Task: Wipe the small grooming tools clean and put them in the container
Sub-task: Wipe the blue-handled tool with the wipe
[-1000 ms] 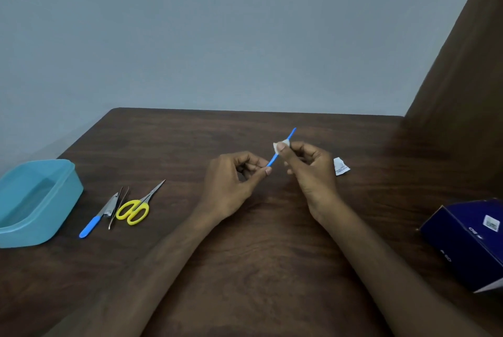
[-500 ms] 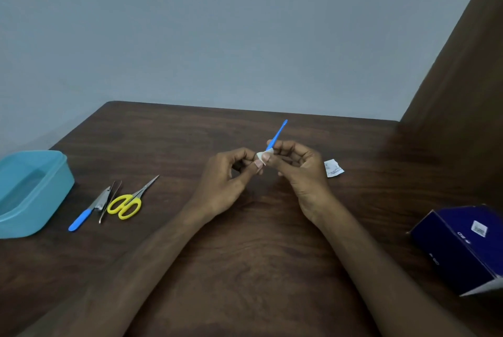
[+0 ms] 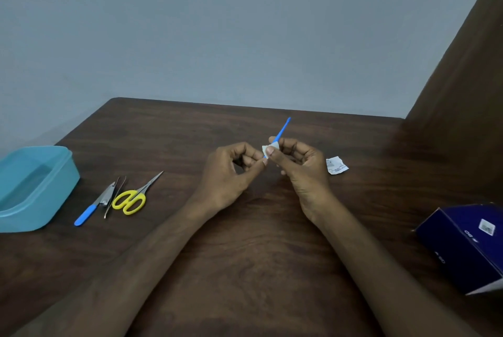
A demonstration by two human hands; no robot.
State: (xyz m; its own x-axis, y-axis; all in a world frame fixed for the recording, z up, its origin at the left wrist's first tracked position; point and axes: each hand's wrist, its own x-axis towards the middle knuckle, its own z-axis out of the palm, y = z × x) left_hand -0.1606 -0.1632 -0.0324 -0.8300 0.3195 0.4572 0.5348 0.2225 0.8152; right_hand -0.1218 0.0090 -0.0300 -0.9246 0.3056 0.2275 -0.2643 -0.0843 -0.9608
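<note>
Over the middle of the table my left hand (image 3: 231, 173) pinches the near end of a thin blue grooming stick (image 3: 283, 128), which points up and away. My right hand (image 3: 299, 165) pinches a small white wipe (image 3: 268, 149) around the stick close to my left fingertips. At the left lie yellow-handled scissors (image 3: 133, 198), metal tweezers (image 3: 114, 195) and a blue-handled clipper tool (image 3: 94, 204). A light blue open container (image 3: 62, 173) stands at the far left edge.
A torn white sachet (image 3: 336, 165) lies just right of my right hand. A dark blue box (image 3: 462, 244) sits at the right edge. A brown wooden panel (image 3: 468, 78) rises at the back right. The table (image 3: 258, 255) is dark wood.
My right hand slid the wipe down the blue stick toward my left fingertips, baring more of the upper stick. The tools at the left have not moved.
</note>
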